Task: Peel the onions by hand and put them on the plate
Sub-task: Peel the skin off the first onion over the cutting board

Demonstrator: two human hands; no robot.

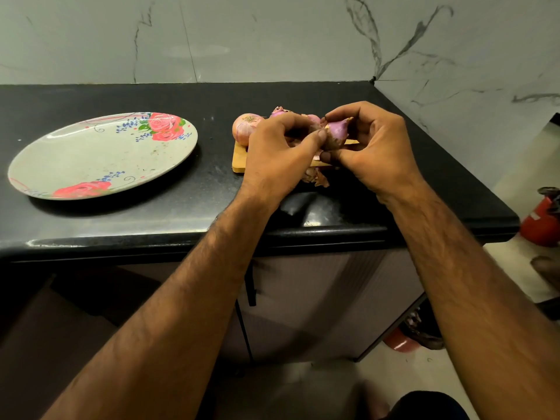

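Both hands meet over a small wooden board (238,160) on the black counter. My right hand (374,150) grips a purple onion (338,130), partly bared of its skin. My left hand (278,153) pinches the skin of that onion with thumb and fingers. An unpeeled pinkish onion (245,128) lies at the board's far left corner, and more onions (280,111) show just behind my left hand. Loose dry peels (316,176) lie on the counter below the hands. The oval floral plate (100,159) sits to the left with nothing on it.
The counter (188,201) ends at a rounded front edge and a right-hand corner. A marble wall stands behind and to the right. A red gas cylinder (542,222) stands on the floor at the right. Cabinet doors lie below the counter.
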